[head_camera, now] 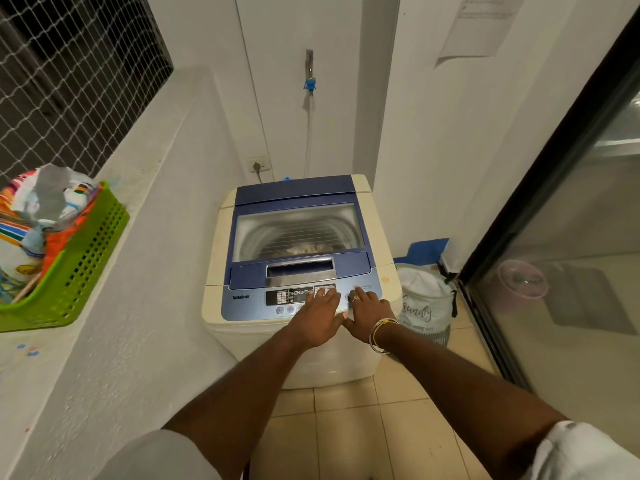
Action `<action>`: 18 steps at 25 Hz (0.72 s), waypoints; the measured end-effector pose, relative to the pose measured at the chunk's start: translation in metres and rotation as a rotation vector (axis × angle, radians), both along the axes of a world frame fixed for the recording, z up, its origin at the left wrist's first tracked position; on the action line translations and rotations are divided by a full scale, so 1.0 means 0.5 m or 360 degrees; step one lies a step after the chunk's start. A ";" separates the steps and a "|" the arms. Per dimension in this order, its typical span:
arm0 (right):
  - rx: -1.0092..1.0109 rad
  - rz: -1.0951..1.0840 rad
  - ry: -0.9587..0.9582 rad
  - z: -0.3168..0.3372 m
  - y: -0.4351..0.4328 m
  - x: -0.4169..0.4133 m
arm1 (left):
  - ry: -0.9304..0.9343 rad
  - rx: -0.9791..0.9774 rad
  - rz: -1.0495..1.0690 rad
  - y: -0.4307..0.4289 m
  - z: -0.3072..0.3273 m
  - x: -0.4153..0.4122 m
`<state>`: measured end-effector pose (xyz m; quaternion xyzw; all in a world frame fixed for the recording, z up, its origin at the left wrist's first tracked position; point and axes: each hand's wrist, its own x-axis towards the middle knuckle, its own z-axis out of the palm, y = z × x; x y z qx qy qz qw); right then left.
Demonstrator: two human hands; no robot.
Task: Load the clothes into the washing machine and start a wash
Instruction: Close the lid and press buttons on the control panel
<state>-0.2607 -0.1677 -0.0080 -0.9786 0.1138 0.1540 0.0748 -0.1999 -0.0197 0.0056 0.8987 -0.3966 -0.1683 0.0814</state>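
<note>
A cream top-loading washing machine (375, 233) with a blue lid (294, 192) stands against the wall, lid closed. Through the lid's window some clothes (304, 250) show in the drum. Both hands lie on the blue control panel (249, 306) at the machine's front. My left hand (320, 315) rests flat with straight fingers over the display and buttons. My right hand (369, 315), with a ring and wrist bands, touches the panel's right end with its fingertips near a round button.
A green basket (86, 258) with colourful bags sits on the white ledge at left. A white laundry bag (424, 303) stands on the tiled floor right of the machine. A glass sliding door (571, 237) runs along the right. A tap and hose (310, 84) hang on the back wall.
</note>
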 end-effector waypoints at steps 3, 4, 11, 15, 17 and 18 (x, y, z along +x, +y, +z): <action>-0.0012 0.0029 -0.0008 -0.007 -0.007 0.002 | 0.0024 -0.0007 0.0038 -0.009 -0.019 0.005; -0.0027 0.0040 -0.0021 -0.007 -0.008 0.004 | 0.0012 -0.0025 0.0055 -0.010 -0.025 0.005; -0.0237 0.0278 -0.0005 0.011 -0.027 0.032 | -0.0065 -0.0147 0.0149 0.012 -0.034 -0.016; -0.0221 0.0287 0.0109 0.035 -0.021 0.052 | -0.0046 -0.0152 0.0181 0.037 -0.025 -0.030; -0.0207 0.0263 0.0204 0.045 -0.017 0.054 | -0.0074 -0.0146 0.0177 0.050 -0.016 -0.034; -0.0215 0.0251 0.0213 0.046 -0.013 0.050 | -0.0089 -0.0146 0.0180 0.057 -0.012 -0.035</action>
